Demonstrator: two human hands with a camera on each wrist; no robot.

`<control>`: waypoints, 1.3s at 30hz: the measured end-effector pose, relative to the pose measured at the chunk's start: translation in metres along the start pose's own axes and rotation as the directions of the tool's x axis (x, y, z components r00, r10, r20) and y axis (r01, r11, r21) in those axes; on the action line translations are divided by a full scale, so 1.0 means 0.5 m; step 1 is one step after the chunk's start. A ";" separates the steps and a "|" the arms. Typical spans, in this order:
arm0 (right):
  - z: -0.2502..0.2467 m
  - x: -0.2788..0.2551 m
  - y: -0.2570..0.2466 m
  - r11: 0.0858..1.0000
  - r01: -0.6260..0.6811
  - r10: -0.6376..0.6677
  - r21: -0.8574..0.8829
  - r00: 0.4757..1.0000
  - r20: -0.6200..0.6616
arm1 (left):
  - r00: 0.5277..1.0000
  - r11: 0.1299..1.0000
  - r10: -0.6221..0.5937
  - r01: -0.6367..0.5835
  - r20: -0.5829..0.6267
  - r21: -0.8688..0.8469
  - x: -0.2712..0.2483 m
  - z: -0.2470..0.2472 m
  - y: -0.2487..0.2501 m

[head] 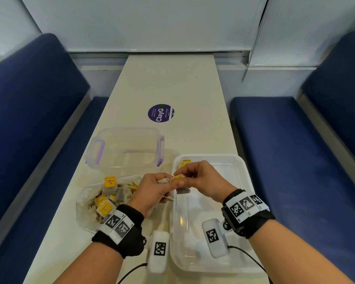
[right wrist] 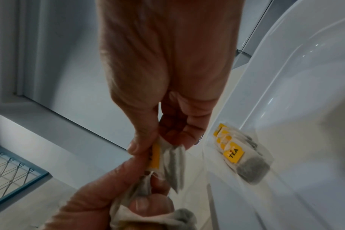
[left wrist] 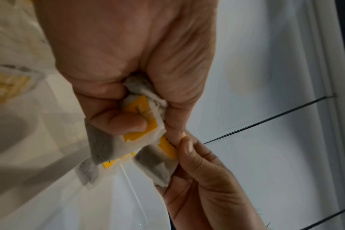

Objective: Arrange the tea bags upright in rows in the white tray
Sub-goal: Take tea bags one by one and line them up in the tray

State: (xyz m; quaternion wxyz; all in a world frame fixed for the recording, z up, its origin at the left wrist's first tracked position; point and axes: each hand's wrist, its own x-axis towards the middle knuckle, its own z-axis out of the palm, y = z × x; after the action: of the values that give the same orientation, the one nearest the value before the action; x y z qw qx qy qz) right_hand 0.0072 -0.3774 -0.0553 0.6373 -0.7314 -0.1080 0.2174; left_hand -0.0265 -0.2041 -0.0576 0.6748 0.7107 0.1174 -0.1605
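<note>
pinching one tea bag [head: 177,178] by its yellow tag, the right hand [head: 203,181] has thumb and forefinger closed on it while the other fingers curl loosely behind. the bag hangs below that pinch, its grey pouch showing in the right wrist view just under the fingertips [right wrist: 134,147]. the left hand [head: 152,191] meets it from the other side, fingers curled round a small bunch of bags [left wrist: 116,144], with the thumb pressed on the top one; the two hands touch at the tag, right over the near-left edge of the white tray [head: 242,167].

the step in hand looks like peeling a single bag off the bunch, so the right hand can carry it while the left keeps the rest. strings may be tangled, though the pictures are too blurred to tell.

in the tray, a short row of bags [right wrist: 232,154] already stands against the far-left corner, tags up, leaning a little on the wall. most of the tray floor is bare. to the left, a clear bag [head: 84,201] on the table [head: 172,83] holds the loose pile of tea bags [head: 109,193], and a clear box with purple clips [head: 127,148] sits beyond it.

the next move calls for a clean separation, then a carry to the far corner and setting the bag on its bottom edge against the last one in the row, tag uppermost. only a few are placed, so the task is at an early stage.
</note>
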 end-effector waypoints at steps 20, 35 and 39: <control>0.002 0.003 0.025 0.977 0.030 -0.021 0.211 0.999 -0.046 | 1.000 0.997 -0.005 0.003 -0.025 -0.080 0.011 -0.009 -0.006; -0.018 0.072 0.091 0.871 -0.167 0.117 -0.462 0.984 -0.135 | 0.989 0.977 -0.071 0.044 -0.127 -0.209 0.014 -0.017 -0.017; 0.001 0.091 0.101 0.840 -0.189 0.105 -0.508 0.976 -0.190 | 0.989 0.980 -0.065 0.039 -0.131 -0.195 0.014 -0.021 -0.022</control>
State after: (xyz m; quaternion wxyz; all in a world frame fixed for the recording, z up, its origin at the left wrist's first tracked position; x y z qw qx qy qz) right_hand 0.0413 -0.3654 -0.1129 0.4020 -0.8978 -0.0568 0.1709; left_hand -0.0234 -0.1935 -0.0701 0.7260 0.6484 0.1969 -0.1170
